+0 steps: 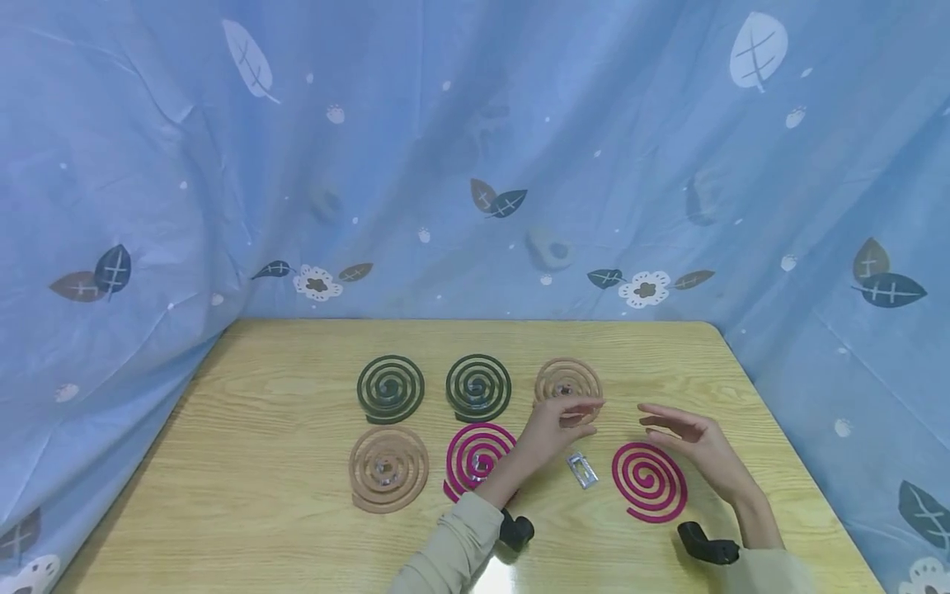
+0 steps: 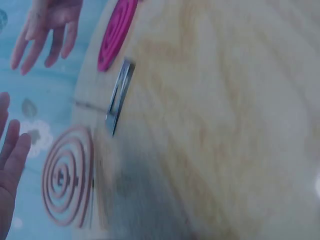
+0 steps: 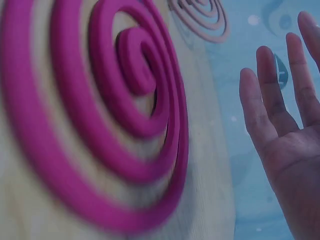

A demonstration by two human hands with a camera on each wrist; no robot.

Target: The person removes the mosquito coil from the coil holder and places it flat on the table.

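Both hands hover empty above the right part of the table, fingers loosely bent and facing each other. My left hand [image 1: 552,429] overlaps the front of a tan mosquito coil [image 1: 567,370] in the head view. Behind a magenta mosquito coil [image 1: 650,482] hangs my right hand [image 1: 696,441]; the right wrist view shows its fingers [image 3: 270,75] spread apart. Between the two hands a small metal coil stand [image 1: 582,470] lies flat on the wood. The left wrist view shows this stand [image 2: 120,95] near the magenta coil [image 2: 117,32].
Two dark green coils [image 1: 390,388] [image 1: 478,388] lie in the back row. In front of them are a tan coil [image 1: 389,469] and another magenta coil [image 1: 467,450], partly hidden by my left arm. Metal shows beneath their centres. A blue patterned curtain [image 1: 445,165] surrounds the wooden table [image 1: 260,495].
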